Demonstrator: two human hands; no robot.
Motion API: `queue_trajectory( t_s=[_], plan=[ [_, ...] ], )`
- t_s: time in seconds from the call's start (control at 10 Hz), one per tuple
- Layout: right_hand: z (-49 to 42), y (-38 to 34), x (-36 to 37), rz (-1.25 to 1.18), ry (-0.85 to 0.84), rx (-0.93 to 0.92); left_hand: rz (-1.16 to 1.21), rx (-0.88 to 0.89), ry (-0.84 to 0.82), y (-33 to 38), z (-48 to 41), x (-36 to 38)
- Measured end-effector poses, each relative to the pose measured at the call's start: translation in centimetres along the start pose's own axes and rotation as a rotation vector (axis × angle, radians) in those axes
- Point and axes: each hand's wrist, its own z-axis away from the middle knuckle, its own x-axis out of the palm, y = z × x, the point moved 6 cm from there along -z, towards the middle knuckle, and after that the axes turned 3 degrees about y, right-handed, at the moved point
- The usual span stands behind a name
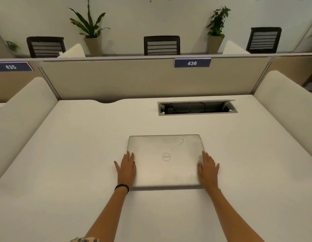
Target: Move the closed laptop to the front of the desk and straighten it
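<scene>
A closed silver laptop point(165, 159) lies flat on the white desk point(73, 154), near its middle, its edges roughly square to the desk. My left hand point(126, 167) presses flat against the laptop's left edge, fingers stretched forward. My right hand point(208, 167) lies flat against the right edge, thumb resting on the lid. Both hands bracket the laptop from the sides. A black band circles my left wrist.
An open cable hatch point(197, 107) is set in the desk behind the laptop, right of centre. Beige partitions wall the desk at the back point(134, 79), left point(20, 116) and right point(288, 105). Chairs and potted plants stand beyond.
</scene>
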Motion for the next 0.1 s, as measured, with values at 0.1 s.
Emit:
queue_trajectory(
  t_s=[0.1],
  plan=[
    [-0.65,-2.33,0.79,-0.004,-0.126,-0.027,-0.117,0.08,-0.017,2.29,-2.25,-1.4]
  ],
)
